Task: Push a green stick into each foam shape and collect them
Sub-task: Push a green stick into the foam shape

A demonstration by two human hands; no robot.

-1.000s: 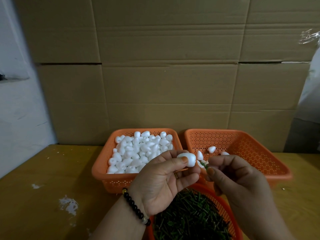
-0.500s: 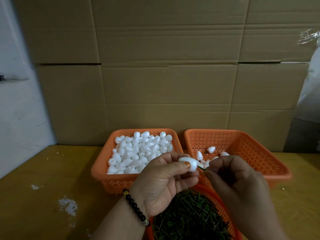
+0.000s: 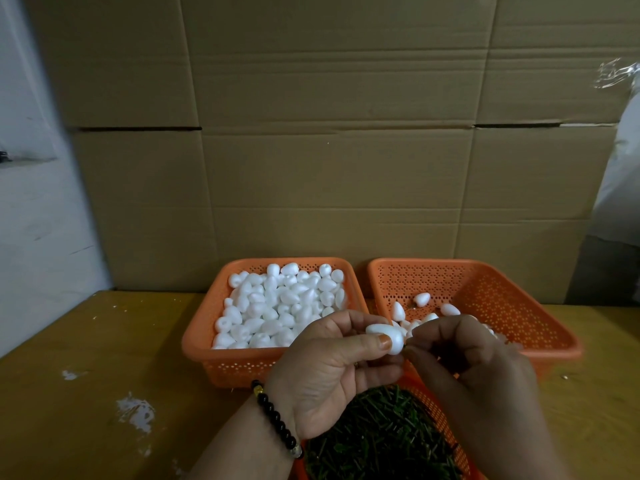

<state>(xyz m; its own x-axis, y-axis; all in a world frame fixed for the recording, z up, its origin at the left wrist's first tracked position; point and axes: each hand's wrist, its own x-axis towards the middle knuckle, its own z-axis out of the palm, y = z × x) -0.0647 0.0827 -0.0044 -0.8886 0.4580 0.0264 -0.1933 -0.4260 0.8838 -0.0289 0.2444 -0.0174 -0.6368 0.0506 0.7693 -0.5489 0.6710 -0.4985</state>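
Foam shape pinched sideways in left hand; right hand fingers pinch stick, barely visible, against its right end.

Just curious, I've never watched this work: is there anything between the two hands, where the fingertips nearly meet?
Yes, in the head view: a white foam shape, pinched by the left hand. The right hand meets its end.

Left hand pinches a foam egg with thumb and fingers, right hand bunched up right against its tip. Behind them: left basket full of foam shapes, right basket with a few. Near basket holds green sticks, all on the tabletop.
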